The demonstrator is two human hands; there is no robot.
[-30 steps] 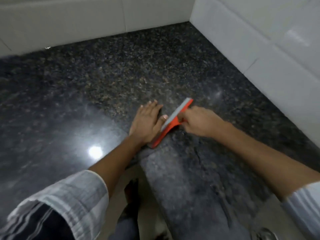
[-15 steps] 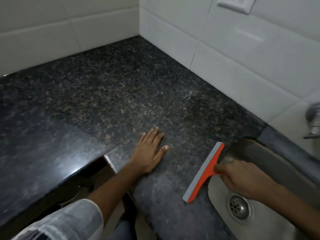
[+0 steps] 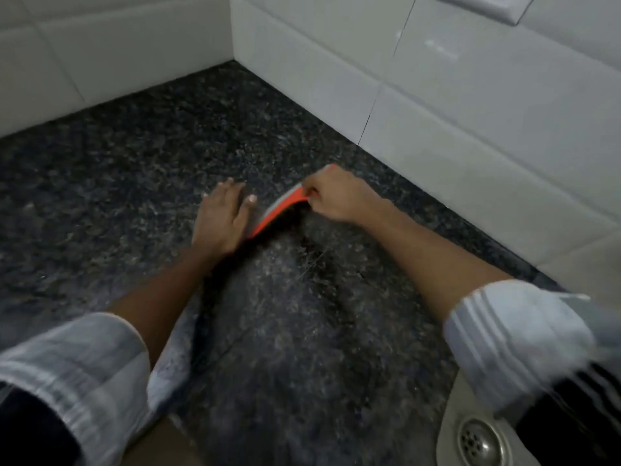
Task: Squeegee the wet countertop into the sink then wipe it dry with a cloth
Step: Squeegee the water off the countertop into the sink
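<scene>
White tiled walls [image 3: 437, 95] met in a corner at upper centre; a sink drain [image 3: 479, 440] sat cut off at lower right. Mid-frame on the dark speckled tabletop [image 3: 117, 183], the right hand [image 3: 336, 200] gripped the orange squeegee [image 3: 280, 210], hiding its handle. The left hand [image 3: 220, 218] lay flat beside it, fingers straight. Motion blur softened everything.

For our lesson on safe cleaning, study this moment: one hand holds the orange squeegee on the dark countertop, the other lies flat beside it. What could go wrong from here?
1. The left hand lies flat right beside the squeegee; a stroke that way could bump it.
2. The right hand holds the squeegee far from the sink; a short or slanted pull may leave water on the countertop.
3. The frame is blurred, suggesting quick motion; the blade may skip.
</scene>
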